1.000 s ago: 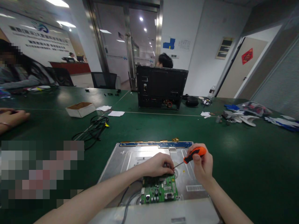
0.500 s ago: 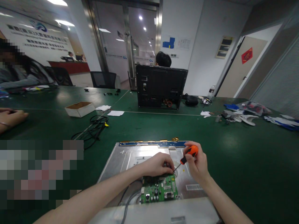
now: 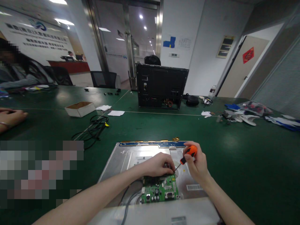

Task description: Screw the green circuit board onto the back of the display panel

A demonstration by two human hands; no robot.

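In the head view, my right hand is closed around the orange and black handle of a screwdriver. Its thin shaft slants down to the left, to the upper right corner of a green circuit board. My left hand is curled over the board's far edge, thumb and fingers pinched beside the screwdriver tip. What lies between those fingers is hidden. The board rests on the silver metal back of a display panel. A narrow blue circuit strip runs along the panel's far edge.
A grey cable lies left of the board. On the green table are a coil of black cables, an open white box and papers. A black monitor housing stands behind. Another person's hand rests at left.
My right hand and the screwdriver handle have shifted very slightly left and up. My left hand stays put. Behind the monitor housing, a person's head has moved left and lower.
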